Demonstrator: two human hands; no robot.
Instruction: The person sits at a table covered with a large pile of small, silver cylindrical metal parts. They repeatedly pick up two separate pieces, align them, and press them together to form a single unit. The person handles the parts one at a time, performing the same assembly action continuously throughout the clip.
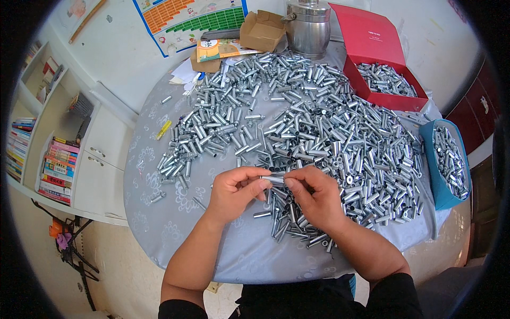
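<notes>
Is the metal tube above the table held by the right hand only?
No, the left hand and the right hand both have fingers on the tube, one at each end.

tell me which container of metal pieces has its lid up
The red box at the back right: its lid stands raised behind it. The blue container farther right, also holding metal pieces, shows no lid.
</notes>
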